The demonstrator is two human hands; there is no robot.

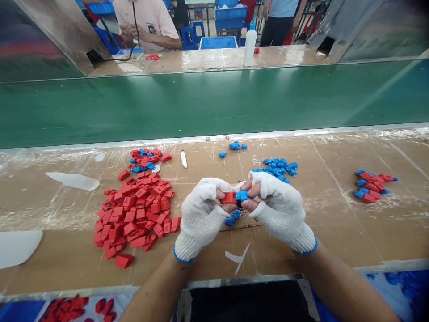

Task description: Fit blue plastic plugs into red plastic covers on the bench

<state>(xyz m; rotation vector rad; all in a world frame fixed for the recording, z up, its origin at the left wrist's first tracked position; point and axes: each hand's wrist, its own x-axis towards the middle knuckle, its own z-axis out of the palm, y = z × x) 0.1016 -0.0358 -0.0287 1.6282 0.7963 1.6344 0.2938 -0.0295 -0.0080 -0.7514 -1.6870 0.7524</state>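
Both hands, in white fingerless knit gloves, meet over the middle of the bench. My left hand (209, 210) is closed, pinching a red plastic block (228, 197) between thumb and fingers. In my right hand (276, 205), also closed, is a blue knobbly plastic piece (242, 195) that meets the red block end to end. Whether the two are fully joined I cannot tell. Just below lie a few loose blue pieces (233, 218), partly hidden by the fingers. A heap of blue pieces (278, 167) sits behind my right hand, and a large pile of red blocks (137, 210) is left of my left hand.
Several red blocks with blue ends (371, 185) lie at the right. A green conveyor belt (214, 103) runs across behind the bench. Beyond it stand a white squeeze bottle (250, 44) and a person in a pink shirt (147, 27). Red parts (67, 308) fill a bin at lower left.
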